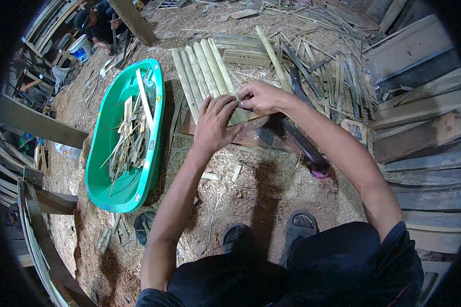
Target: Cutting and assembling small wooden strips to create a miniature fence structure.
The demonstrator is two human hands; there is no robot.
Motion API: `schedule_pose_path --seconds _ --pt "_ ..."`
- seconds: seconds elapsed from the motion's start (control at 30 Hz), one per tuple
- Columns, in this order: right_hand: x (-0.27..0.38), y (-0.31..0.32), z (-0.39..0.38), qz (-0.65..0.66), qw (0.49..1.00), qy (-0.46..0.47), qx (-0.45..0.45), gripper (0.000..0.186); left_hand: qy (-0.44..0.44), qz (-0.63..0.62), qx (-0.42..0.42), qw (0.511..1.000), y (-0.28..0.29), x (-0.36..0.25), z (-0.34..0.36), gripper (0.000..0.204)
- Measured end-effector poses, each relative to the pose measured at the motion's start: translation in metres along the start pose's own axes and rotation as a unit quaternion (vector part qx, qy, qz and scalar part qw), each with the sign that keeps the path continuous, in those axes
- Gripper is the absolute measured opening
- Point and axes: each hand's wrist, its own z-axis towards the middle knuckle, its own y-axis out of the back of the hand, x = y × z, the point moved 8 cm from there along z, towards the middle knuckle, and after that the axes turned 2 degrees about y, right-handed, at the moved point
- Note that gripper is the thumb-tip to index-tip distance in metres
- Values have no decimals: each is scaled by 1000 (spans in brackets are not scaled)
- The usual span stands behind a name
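A row of pale bamboo slats with pointed tops (200, 71) lies side by side over a reddish-brown board (187, 127). My left hand (215, 123) rests across their lower part, fingers apart and slightly bent. Just right of it, my right hand (258, 98) pinches at the rightmost slat near my left fingertips; its fingertips are partly hidden. A long dark tool with a pink end (307, 151) lies beneath my right forearm, and a single longer slat (269, 48) stands out to the right of the row.
A green plastic tub (95, 169) holding bamboo scraps stands at my left. Loose strips (328, 77) litter the floor at the back right. Curved boards (422, 153) line the right side, wooden posts (133, 20) the left. Another person (100, 23) crouches at the upper left beside a white bucket (80, 48).
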Motion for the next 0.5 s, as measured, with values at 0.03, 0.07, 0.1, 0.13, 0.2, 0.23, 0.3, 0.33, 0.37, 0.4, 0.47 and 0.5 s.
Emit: schedule_pose_path --seconds 0.03,0.07,0.1,0.13,0.2,0.23,0.3,0.33,0.37,0.4,0.47,0.5 --pt "0 1 -1 0 1000 -1 0 14 -2 -3 -7 1000 1 -1 1 52" --pt "1 -1 -1 -28 1000 3 13 14 -2 -4 -7 1000 1 -1 1 52" --pt "2 -3 -1 -56 998 7 26 15 4 -16 -1 1000 0 1 1 48" --pt "2 -3 -1 -55 998 6 25 15 10 -28 5 1000 -2 2 2 43" --pt "3 0 -5 -65 998 -10 1 20 2 -25 5 1000 -2 3 0 39" --pt "4 -1 -5 -65 998 -12 0 20 -6 -19 5 1000 -2 2 -1 34" --pt "2 0 -3 -68 998 -2 -10 23 -8 -22 2 1000 -1 0 0 30" --pt "1 -1 -3 -67 998 -3 -11 23 -10 -24 -1 1000 -1 -1 0 27" --pt "2 3 -1 -81 996 1 -31 21 -10 -23 -2 1000 -3 -4 -1 27" --pt "3 6 1 -95 994 6 -51 19 14 -23 -27 999 -5 -5 -3 24" --pt "-1 8 2 -72 996 2 -53 20 59 -34 -63 996 -10 -5 -5 18" --pt "-5 9 4 -48 997 -3 -55 22 59 -32 -64 996 -11 -5 -5 18"
